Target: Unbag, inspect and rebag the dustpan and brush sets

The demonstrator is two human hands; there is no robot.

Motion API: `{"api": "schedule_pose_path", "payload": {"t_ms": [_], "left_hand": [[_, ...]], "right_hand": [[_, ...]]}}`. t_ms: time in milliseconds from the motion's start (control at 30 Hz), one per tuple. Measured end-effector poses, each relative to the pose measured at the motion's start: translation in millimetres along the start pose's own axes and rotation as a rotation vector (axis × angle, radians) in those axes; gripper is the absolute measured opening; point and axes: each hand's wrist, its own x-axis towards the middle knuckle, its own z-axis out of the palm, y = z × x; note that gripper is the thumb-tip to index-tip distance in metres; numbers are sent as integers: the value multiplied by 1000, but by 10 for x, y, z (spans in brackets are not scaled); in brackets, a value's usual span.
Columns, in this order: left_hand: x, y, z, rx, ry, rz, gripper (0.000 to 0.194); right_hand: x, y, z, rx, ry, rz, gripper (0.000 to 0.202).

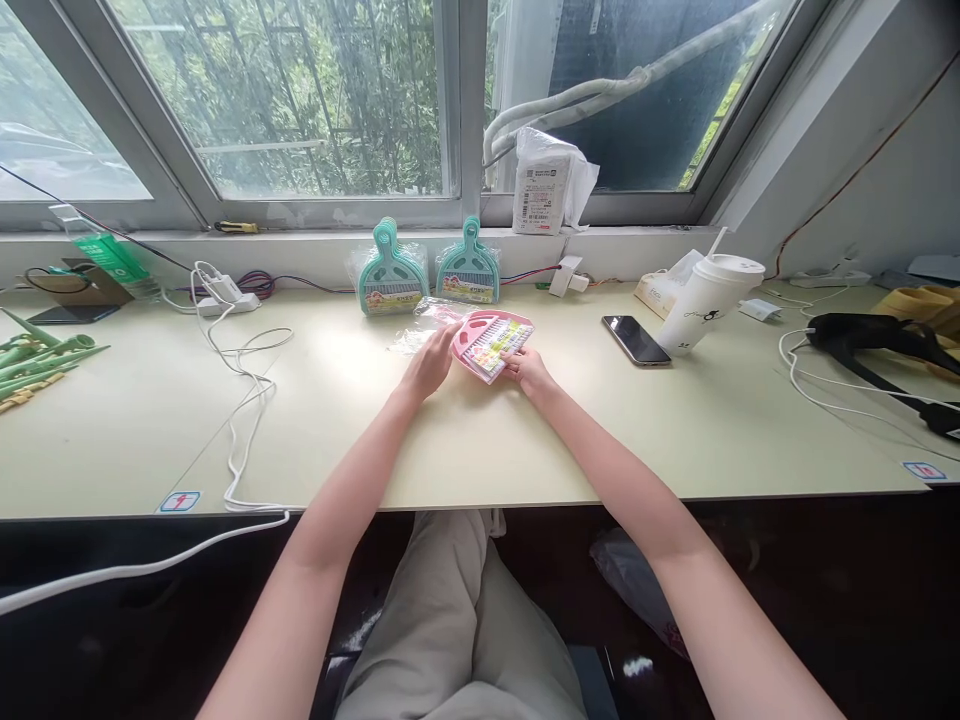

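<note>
Between my two hands, above the middle of the table, is a small pink dustpan set (pixel 472 345) with a colourful printed card (pixel 499 338) across its front and what look like bristles beside the card. My left hand (pixel 431 362) grips its left side, fingers partly hidden behind it. At the lower right corner, my right hand (pixel 527 370) pinches the edge by the card. Clear plastic wrapping (pixel 442 312) lies just behind my left hand. Against the wall stand two bagged stacks of similar teal dustpan sets, one on the left (pixel 390 275) and one on the right (pixel 470 265).
White cables (pixel 244 400) run over the table (pixel 315 430) on the left. To the right are a phone (pixel 636 340), a white lidded cup with a straw (pixel 701 305) and a tissue pack (pixel 664 285). A green-labelled bottle (pixel 112 255) leans at far left. A wrapped packet (pixel 544 190) stands on the sill.
</note>
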Motion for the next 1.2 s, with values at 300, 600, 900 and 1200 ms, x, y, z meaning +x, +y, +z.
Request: {"api": "schedule_pose_path", "payload": {"t_ms": [300, 600, 900, 1200], "left_hand": [[-14, 265, -154, 113, 308, -254, 56], [130, -175, -395, -496, 319, -611, 62], [99, 0, -133, -1116, 97, -436, 67], [92, 238, 82, -1287, -165, -485, 66]], "right_hand": [[-94, -23, 106, -14, -121, -93, 23], [-113, -26, 140, 64, -108, -194, 27], [-191, -52, 207, -10, -146, -253, 36], [-191, -55, 217, 25, -24, -270, 33]]}}
